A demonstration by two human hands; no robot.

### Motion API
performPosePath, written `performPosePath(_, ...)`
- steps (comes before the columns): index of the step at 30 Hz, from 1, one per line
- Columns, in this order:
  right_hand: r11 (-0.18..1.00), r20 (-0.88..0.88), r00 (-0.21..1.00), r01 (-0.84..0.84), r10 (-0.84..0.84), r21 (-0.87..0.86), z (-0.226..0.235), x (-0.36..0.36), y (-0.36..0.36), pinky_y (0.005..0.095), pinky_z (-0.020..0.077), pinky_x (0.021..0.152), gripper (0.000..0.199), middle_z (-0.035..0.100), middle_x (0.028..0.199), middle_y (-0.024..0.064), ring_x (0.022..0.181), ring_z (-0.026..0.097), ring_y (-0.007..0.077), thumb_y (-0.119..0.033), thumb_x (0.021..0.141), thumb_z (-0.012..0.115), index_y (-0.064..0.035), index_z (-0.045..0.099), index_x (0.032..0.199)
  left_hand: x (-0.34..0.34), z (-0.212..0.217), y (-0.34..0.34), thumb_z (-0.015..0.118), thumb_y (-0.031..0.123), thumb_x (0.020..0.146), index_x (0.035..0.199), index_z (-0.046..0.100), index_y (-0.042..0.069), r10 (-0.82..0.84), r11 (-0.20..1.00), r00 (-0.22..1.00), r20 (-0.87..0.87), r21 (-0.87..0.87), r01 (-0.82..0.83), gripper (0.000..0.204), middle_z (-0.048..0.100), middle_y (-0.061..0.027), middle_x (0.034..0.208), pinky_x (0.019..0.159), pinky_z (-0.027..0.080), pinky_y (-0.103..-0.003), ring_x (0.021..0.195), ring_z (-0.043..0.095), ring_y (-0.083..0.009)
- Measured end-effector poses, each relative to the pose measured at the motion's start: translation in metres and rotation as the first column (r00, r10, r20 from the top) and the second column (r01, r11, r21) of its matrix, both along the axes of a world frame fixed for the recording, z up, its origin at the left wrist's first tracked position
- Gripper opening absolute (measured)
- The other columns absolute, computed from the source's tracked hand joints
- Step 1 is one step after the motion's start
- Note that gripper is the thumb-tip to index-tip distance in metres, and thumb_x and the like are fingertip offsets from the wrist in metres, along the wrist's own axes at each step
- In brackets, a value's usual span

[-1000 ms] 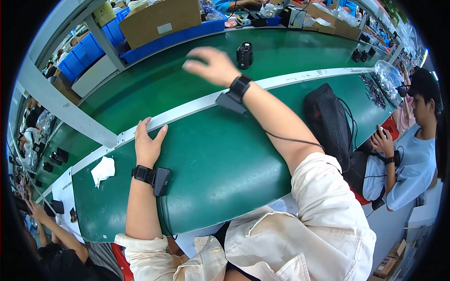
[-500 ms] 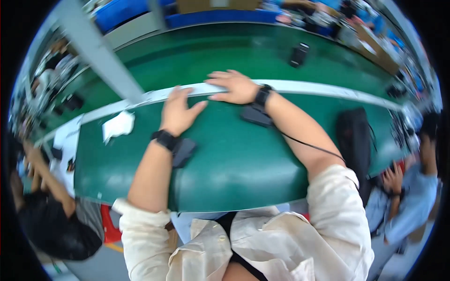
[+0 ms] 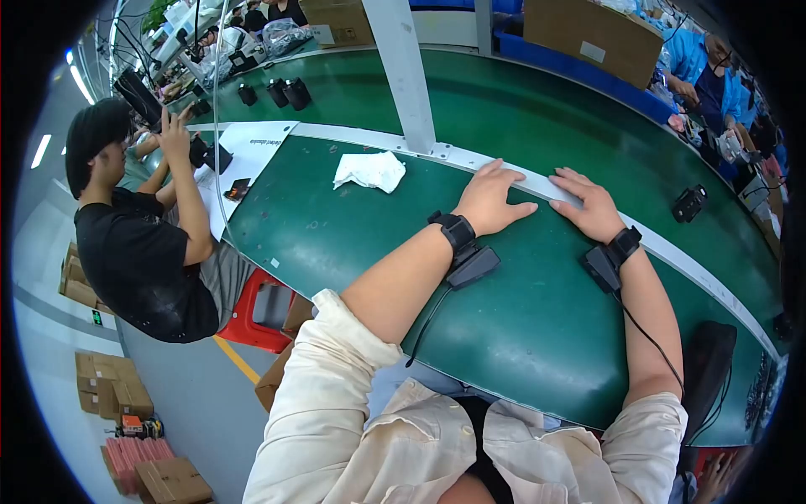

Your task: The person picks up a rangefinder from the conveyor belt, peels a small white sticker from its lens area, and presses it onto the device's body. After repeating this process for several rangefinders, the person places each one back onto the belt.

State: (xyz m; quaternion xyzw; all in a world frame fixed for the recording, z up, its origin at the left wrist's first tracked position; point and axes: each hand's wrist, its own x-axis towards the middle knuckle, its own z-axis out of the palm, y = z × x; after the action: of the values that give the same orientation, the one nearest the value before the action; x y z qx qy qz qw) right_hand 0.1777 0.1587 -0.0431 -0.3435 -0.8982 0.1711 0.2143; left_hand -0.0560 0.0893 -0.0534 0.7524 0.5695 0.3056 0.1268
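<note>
My left hand (image 3: pixel 494 202) rests palm down on the green tabletop (image 3: pixel 470 336), fingers stretched out and thumb pointing to the right, fingertips at the white rail (image 3: pixel 541 187). Beside it, a short gap away, lies my right hand (image 3: pixel 590 206), also flat, with its fingers across the same rail. Neither holds anything. Each wrist wears a black strap with a dark box, the left box (image 3: pixel 474 267) and the right box (image 3: pixel 601 269) both trailing thin cables. A crumpled white tissue (image 3: pixel 370 171) lies left of my left hand.
A grey post (image 3: pixel 403 76) rises from the rail. Beyond run a green belt surface (image 3: pixel 495 101), small black devices (image 3: pixel 689 203) and cardboard boxes (image 3: pixel 588 38). A black case (image 3: pixel 709 370) lies by my right elbow. At left a person in black (image 3: pixel 143 260) sits on a red stool (image 3: pixel 259 315).
The view has swung left, bringing the seated person and the tissue further in. My hands have moved slightly apart, both still lying flat at the rail.
</note>
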Motion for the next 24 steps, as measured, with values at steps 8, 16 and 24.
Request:
performPosePath(8, 1.0, -0.035, 0.999, 0.012, -0.011, 0.007, -0.001, 0.002, 0.001, 0.0395, 0.0372, 0.108, 0.044, 0.054, 0.134, 0.0152, 0.13, 0.046, 0.0316, -0.025, 0.083, 0.069, -0.0102, 0.062, 0.124, 0.0, 0.0, 0.0, 0.07, 0.043, 0.078, 0.12, 0.061, 0.004, -0.034, 0.999, 0.999, 0.004, -0.012, 0.034, 0.058, 0.059, -0.0165, 0.126, 0.112, 0.029, -0.04, 0.134, 0.037, -0.0354)
performPosePath(16, 0.999, -0.051, 0.998, 0.032, -0.033, -0.015, 0.001, -0.001, 0.001, 0.0394, 0.0367, 0.108, 0.04, 0.056, 0.133, 0.017, 0.129, 0.047, 0.0324, -0.017, 0.083, 0.068, -0.0071, 0.063, 0.122, -0.004, -0.001, 0.002, 0.07, 0.043, 0.08, 0.124, 0.058, 0.005, -0.037, 0.999, 0.997, -0.061, -0.021, 0.036, 0.059, 0.057, -0.0145, 0.128, 0.112, 0.03, -0.04, 0.137, 0.034, -0.0337)
performPosePath(24, 0.999, -0.109, 0.994, -0.004, -0.002, -0.047, -0.001, -0.005, 0.003, 0.0389, 0.0377, 0.107, 0.037, 0.058, 0.129, 0.0156, 0.127, 0.049, 0.0316, -0.022, 0.084, 0.067, -0.0063, 0.065, 0.118, -0.025, 0.019, -0.007, 0.071, 0.049, 0.079, 0.127, 0.056, 0.002, -0.145, 0.979, 0.989, 0.037, -0.141, 0.149, 0.069, 0.057, -0.0191, 0.128, 0.11, 0.032, -0.04, 0.135, 0.038, -0.034)
